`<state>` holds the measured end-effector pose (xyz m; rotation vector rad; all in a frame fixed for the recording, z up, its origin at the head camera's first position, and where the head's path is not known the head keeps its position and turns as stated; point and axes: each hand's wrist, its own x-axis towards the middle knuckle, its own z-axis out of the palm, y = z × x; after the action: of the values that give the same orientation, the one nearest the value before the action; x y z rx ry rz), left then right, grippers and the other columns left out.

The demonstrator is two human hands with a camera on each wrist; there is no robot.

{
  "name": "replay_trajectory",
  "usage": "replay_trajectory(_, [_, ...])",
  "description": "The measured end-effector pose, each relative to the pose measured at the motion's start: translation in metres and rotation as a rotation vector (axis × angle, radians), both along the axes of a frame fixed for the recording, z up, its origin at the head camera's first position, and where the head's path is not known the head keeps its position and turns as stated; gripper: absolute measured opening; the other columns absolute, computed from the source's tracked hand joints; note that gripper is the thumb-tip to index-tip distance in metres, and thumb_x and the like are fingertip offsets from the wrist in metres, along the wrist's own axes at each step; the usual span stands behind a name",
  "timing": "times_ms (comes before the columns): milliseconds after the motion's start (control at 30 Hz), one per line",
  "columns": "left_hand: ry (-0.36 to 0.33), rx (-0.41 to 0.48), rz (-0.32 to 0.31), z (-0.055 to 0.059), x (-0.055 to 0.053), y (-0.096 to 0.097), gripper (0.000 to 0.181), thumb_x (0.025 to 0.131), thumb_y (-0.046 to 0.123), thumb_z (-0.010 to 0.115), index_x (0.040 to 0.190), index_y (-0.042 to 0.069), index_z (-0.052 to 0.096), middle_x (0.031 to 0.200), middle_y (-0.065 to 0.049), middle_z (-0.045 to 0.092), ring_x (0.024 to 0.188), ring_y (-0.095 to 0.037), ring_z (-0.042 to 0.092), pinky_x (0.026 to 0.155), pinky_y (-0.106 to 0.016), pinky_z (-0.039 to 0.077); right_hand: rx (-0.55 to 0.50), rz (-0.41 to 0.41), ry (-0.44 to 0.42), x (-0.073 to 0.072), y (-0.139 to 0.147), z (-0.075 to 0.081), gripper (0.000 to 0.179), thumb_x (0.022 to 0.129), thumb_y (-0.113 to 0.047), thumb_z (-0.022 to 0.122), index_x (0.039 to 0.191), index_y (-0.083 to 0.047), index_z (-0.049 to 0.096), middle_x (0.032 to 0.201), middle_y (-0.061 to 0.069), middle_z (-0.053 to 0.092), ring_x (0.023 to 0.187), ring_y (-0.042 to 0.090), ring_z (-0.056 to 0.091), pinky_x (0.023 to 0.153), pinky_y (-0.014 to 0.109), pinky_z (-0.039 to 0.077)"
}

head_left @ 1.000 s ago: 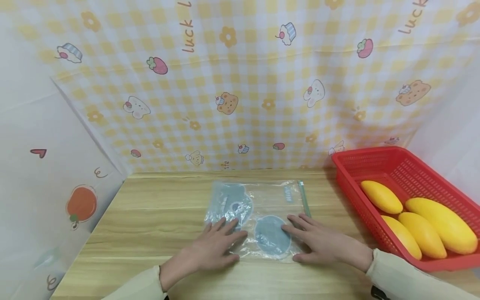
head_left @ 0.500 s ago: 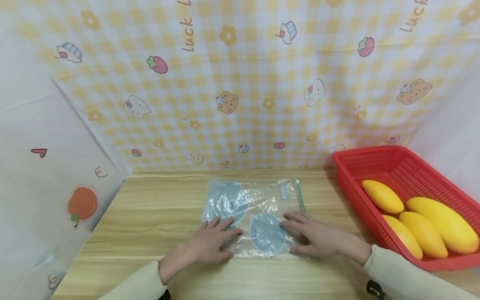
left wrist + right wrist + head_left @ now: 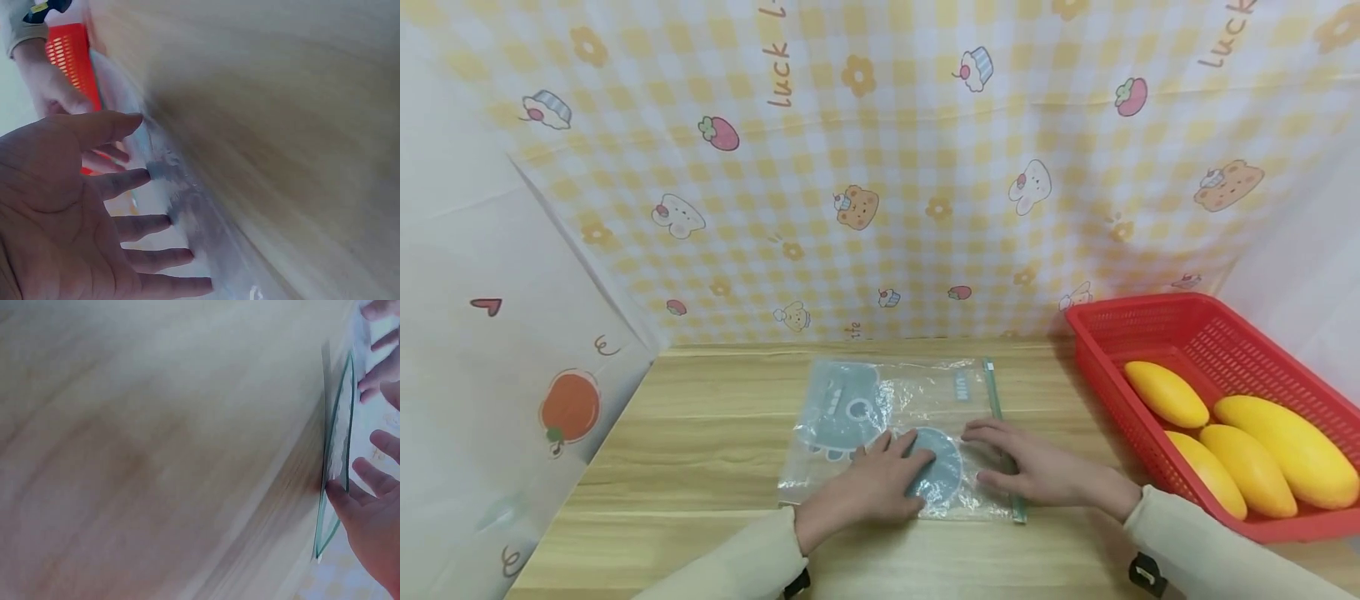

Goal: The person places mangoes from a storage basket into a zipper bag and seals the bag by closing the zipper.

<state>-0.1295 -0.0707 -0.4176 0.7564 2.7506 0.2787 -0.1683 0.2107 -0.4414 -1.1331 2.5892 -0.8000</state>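
Note:
A clear plastic zip bag (image 3: 917, 392) with blue printed shapes and a green zip edge (image 3: 992, 387) lies flat on the wooden table. My left hand (image 3: 880, 483) rests on its lower middle, fingers spread over the round blue print. In the left wrist view, the fingertips of the left hand (image 3: 69, 212) meet the plastic. My right hand (image 3: 1037, 467) is over the bag's zip end, thumb and fingers apart. The right wrist view shows the two green edges parted in the middle, with the thumb of the right hand (image 3: 375, 519) right at the lower one.
A red perforated basket (image 3: 1105, 392) stands to the right, close to my right forearm. Several yellow mango-like fruits (image 3: 1285, 446) lie in it. Behind the table (image 3: 715, 417) hangs a yellow checked cloth (image 3: 917, 167); a white sheet (image 3: 497, 400) borders the left side.
My left hand has moved right across the bag, from its left part to the round print. The bag has shifted a little left. My right hand stays near the zip end.

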Motion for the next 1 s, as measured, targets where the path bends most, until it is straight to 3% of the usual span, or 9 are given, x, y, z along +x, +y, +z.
replay_trajectory(67, [0.013,-0.017,0.005,-0.002,0.000,-0.001,0.066,0.092,0.043,0.072,0.151,0.028,0.049,0.162,-0.012,0.030,0.142,-0.048,0.030,0.101,-0.076,0.035,0.001,-0.032,-0.012,-0.002,0.003,0.002,0.058,0.100,-0.039,0.067,0.149,-0.012,0.049,0.153,0.007,0.042,0.136,0.029,0.044,0.108,0.053,0.043])
replay_trajectory(200, [0.033,-0.040,0.001,-0.004,0.002,-0.006,0.066,0.092,0.045,0.071,0.152,0.030,0.048,0.162,-0.011,0.030,0.142,-0.047,0.031,0.098,-0.077,0.037,0.030,-0.063,0.055,-0.010,0.006,0.003,0.056,0.098,-0.030,0.072,0.146,-0.009,0.052,0.152,0.015,0.043,0.136,0.036,0.043,0.108,0.057,0.042])
replay_trajectory(300, [0.033,-0.050,-0.002,-0.004,0.004,-0.011,0.066,0.092,0.045,0.071,0.152,0.030,0.048,0.162,-0.011,0.030,0.141,-0.047,0.033,0.097,-0.077,0.039,0.048,-0.049,0.106,-0.015,0.005,0.002,0.054,0.095,-0.024,0.075,0.142,-0.005,0.055,0.149,0.021,0.045,0.135,0.042,0.043,0.108,0.060,0.040])
replay_trajectory(467, [0.032,-0.022,0.007,0.000,0.003,-0.009,0.062,0.089,0.039,0.075,0.146,0.026,0.054,0.158,-0.014,0.037,0.138,-0.048,0.037,0.096,-0.075,0.041,0.051,-0.035,0.106,-0.022,0.000,0.003,0.055,0.093,-0.021,0.077,0.141,-0.004,0.056,0.147,0.024,0.045,0.134,0.043,0.044,0.107,0.061,0.040])
replay_trajectory(633, [0.082,-0.011,0.018,0.006,0.000,0.012,0.061,0.086,0.042,0.078,0.139,0.018,0.058,0.147,-0.017,0.047,0.130,-0.043,0.046,0.095,-0.065,0.049,-0.059,-0.084,0.073,-0.034,-0.003,0.003,0.052,0.095,-0.017,0.075,0.139,-0.001,0.054,0.141,0.022,0.050,0.128,0.041,0.049,0.104,0.058,0.045])
replay_trajectory(800, [0.133,0.045,0.008,0.010,-0.007,0.042,0.060,0.088,0.045,0.077,0.135,0.013,0.059,0.130,-0.012,0.056,0.113,-0.033,0.056,0.081,-0.045,0.057,-0.231,-0.162,-0.032,-0.045,0.001,0.002,0.049,0.097,0.000,0.068,0.139,0.010,0.047,0.136,0.032,0.050,0.118,0.048,0.057,0.094,0.054,0.054])
replay_trajectory(1000, [0.105,0.082,0.049,0.011,-0.017,0.067,0.068,0.089,0.051,0.074,0.139,0.009,0.056,0.122,-0.010,0.058,0.103,-0.028,0.057,0.072,-0.035,0.056,-0.319,-0.261,-0.131,-0.051,0.003,0.001,0.048,0.099,0.006,0.060,0.142,0.013,0.040,0.141,0.037,0.045,0.121,0.052,0.054,0.098,0.053,0.052])
